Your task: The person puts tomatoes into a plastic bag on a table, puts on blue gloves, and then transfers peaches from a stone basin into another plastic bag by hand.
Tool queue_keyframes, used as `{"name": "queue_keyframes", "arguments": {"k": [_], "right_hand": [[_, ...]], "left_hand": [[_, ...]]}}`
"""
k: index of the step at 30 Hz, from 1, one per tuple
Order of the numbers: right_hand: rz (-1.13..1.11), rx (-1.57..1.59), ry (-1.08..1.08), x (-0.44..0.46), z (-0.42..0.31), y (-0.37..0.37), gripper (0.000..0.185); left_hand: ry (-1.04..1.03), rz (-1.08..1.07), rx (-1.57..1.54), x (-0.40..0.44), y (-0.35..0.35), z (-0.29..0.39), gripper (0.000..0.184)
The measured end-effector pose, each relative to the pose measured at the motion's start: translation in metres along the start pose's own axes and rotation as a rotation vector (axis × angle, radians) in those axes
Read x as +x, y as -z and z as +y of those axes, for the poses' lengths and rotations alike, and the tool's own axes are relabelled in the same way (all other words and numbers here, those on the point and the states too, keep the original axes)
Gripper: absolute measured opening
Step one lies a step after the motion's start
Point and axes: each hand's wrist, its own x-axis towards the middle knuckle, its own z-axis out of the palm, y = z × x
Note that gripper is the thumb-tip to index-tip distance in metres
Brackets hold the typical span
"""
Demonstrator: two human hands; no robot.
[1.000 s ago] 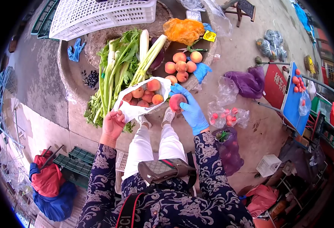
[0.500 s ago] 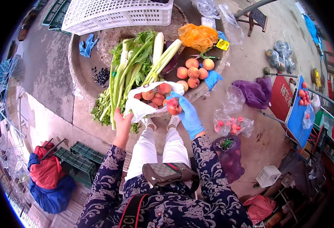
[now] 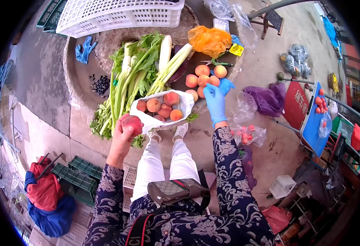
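My bare left hand point(image 3: 121, 137) is closed round a dark red peach point(image 3: 132, 125), just left of the white bag point(image 3: 185, 105). That bag lies open with several peaches point(image 3: 164, 110) inside. In a blue glove, my right hand point(image 3: 215, 103) reaches to the loose peaches point(image 3: 202, 71) on the round stone table point(image 3: 238, 67). Its fingers point down at the nearest ones, beside a crumpled blue glove point(image 3: 226, 85); whether they grip anything is hidden. Celery point(image 3: 133, 74) lies left of the peaches, beyond the bag.
A white crate point(image 3: 118, 18) stands at the table's far side. An orange bag point(image 3: 210, 40) sits behind the peaches. Purple bags point(image 3: 266, 99) and clear bags lie on the ground to the right, near a blue board point(image 3: 316, 123). Green crates point(image 3: 75, 178) stand lower left.
The dark red peach has passed from my right hand to my left, which has closed round it. My right hand has moved away from the bag to the loose peaches.
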Motion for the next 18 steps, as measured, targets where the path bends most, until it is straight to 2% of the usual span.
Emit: {"name": "queue_keyframes", "arguments": {"k": [1,2,3,6,7,8,9,10,12,14,18], "right_hand": [[-0.003,-0.231,0.143,0.032,0.035,-0.002,0.036],[-0.006,-0.354,0.139,0.034,0.012,-0.003,0.037],[0.025,-0.368,0.254,0.037,0.001,-0.007,0.038],[0.081,-0.764,0.266,0.053,0.016,-0.024,0.050],[0.081,-0.748,0.308,0.055,0.018,-0.027,0.047],[0.052,-0.780,0.192,0.051,0.005,-0.030,0.043],[0.056,-0.772,0.195,0.051,0.006,-0.033,0.041],[0.066,-0.767,0.194,0.053,0.007,-0.034,0.039],[0.053,-0.720,0.275,0.053,0.007,-0.033,0.036],[0.053,-0.665,0.330,0.052,0.007,-0.034,0.033],[0.075,-0.579,0.383,0.050,0.011,-0.037,0.031]], "left_hand": [[-0.044,0.060,-0.025,-0.001,0.009,0.005,0.071],[-0.098,0.118,-0.042,0.003,0.019,0.014,0.071],[-0.125,0.177,-0.053,0.008,0.032,0.019,0.070],[-0.203,0.488,0.027,0.040,0.095,0.019,0.063],[-0.196,0.601,0.192,0.057,0.122,0.016,0.063],[-0.181,0.704,0.356,0.076,0.156,0.010,0.063],[-0.200,0.809,0.653,0.098,0.195,-0.001,0.074],[-0.158,0.871,0.751,0.114,0.206,0.003,0.076],[-0.184,0.925,0.995,0.144,0.221,0.007,0.072],[-0.241,0.848,1.165,0.162,0.223,0.005,0.071],[-0.138,0.793,1.315,0.187,0.239,-0.008,0.071]]}}
